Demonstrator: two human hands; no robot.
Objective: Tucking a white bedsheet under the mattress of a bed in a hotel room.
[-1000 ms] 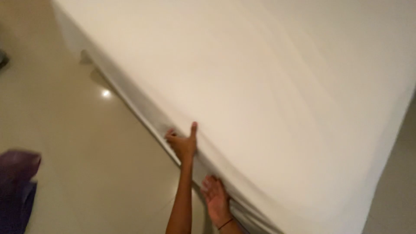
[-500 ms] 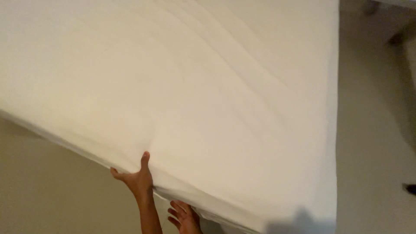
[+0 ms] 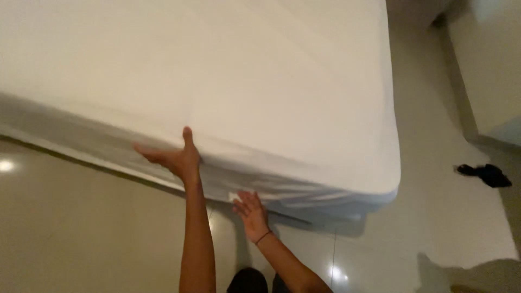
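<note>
**roomwatcher:** White cotton-looking sheet [image 3: 228, 70] is covering pretty much the whole upper two thirds of the frame, stretched over a big mattress [image 3: 331, 192] whose near corner is sitting at right of centre. The person's left hand [image 3: 172, 156] is lying flat against the side of the bed just below the top edge, left of centre, fingers [image 3: 145, 149] spreading out wide to the left and thumb pointing up onto the top. Not gripping anything as far as I can see, just an open palm pressing on the fabric.

**tilefan22:** And the other one?

**roomwatcher:** Right hand [image 3: 251, 209] is sitting lower down, near bottom centre, with a thin dark band on the wrist [image 3: 264, 236]. It's open too, fingers reaching up to the bottom edge of the sheet where the bunched folds are hanging. Can't tell if the fingertips are tucking under or only touching, that bit is in shadow.

**tilefan22:** Anything else around?

**roomwatcher:** Glossy beige floor tiles [image 3: 81, 228] are catching a couple of light spots at lower left and bottom centre. Over at the right edge, a small dark object [image 3: 485, 173] is lying on the floor, well apart from the bed, too blurry to name. A pale wall or cabinet [image 3: 496, 59] is filling the upper right corner.
</note>
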